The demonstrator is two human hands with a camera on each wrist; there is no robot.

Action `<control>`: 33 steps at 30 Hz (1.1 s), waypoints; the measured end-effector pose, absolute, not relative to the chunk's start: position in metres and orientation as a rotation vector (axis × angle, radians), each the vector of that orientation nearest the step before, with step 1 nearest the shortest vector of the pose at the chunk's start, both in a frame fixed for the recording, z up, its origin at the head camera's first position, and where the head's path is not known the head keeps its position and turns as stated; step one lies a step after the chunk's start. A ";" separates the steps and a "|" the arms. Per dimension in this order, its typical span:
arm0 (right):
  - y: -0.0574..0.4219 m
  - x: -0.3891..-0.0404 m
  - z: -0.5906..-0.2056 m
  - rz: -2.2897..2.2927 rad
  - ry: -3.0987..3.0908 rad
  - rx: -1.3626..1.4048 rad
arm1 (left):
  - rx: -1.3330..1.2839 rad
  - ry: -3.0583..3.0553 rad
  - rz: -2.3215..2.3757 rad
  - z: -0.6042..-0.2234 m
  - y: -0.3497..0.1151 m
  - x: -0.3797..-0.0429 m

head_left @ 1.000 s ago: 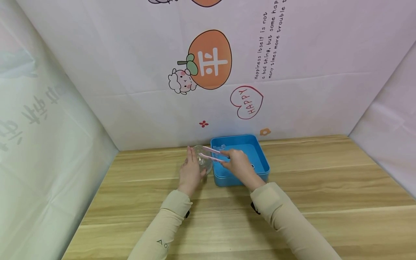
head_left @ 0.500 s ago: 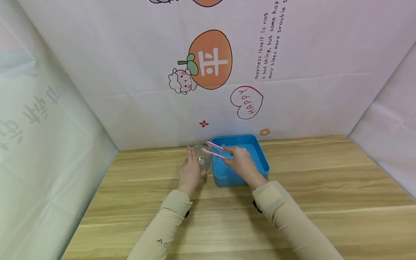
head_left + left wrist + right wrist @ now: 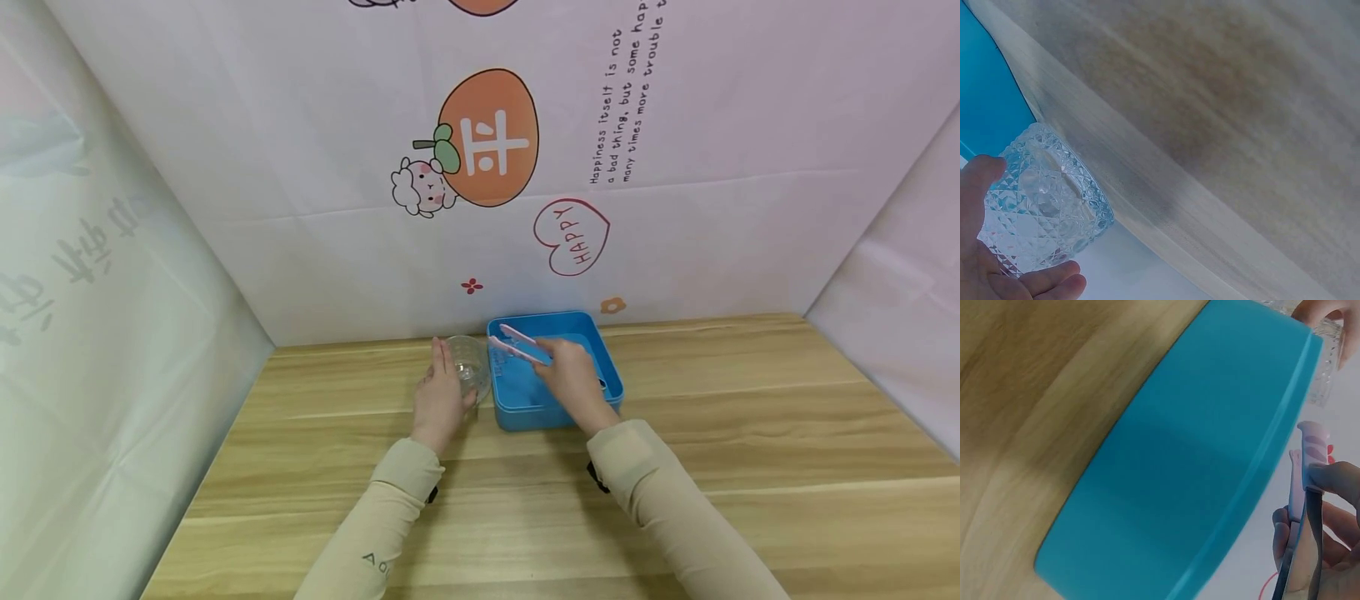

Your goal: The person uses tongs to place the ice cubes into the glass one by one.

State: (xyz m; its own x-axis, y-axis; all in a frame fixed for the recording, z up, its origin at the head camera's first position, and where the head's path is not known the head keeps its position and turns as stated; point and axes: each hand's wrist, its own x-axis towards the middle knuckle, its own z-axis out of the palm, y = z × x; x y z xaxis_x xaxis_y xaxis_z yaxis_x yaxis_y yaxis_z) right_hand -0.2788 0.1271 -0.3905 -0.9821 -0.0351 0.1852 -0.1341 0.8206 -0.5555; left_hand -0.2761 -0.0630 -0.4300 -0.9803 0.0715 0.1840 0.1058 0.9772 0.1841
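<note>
My left hand (image 3: 441,398) holds a clear glass bowl (image 3: 471,375) at the back of the table, against the left side of a blue box (image 3: 517,408). In the left wrist view the bowl shows a diamond-cut wall, with my thumb on one side and fingers on the other. Over the box, my right hand (image 3: 572,379) pinches a pair of tongs (image 3: 523,343) with pale pink arms, their tips spread apart with nothing visible between them. Small clear pieces (image 3: 498,363) lie inside the box along its left wall. The right wrist view shows the tongs' metal body between thumb and fingers.
The wooden table (image 3: 330,500) runs up to a printed white cloth backdrop (image 3: 337,275), close behind the bowl and box. More pale cloth hangs on the left and right sides. The box's raised walls surround its flat floor.
My right hand has drawn the tongs rightward, from over the glass bowl to over the blue box. My left hand and the bowl stay in place.
</note>
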 end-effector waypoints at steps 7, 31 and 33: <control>0.130 -0.282 -0.397 0.829 -2.938 0.091 | -0.131 -2.940 -0.298 -0.431 -0.063 -0.276; 0.125 -0.288 -0.411 0.705 -3.099 0.116 | -0.137 -2.929 -0.305 -0.430 -0.063 -0.276; 0.125 -0.289 -0.412 0.684 -3.088 0.126 | -0.137 -2.930 -0.316 -0.430 -0.063 -0.277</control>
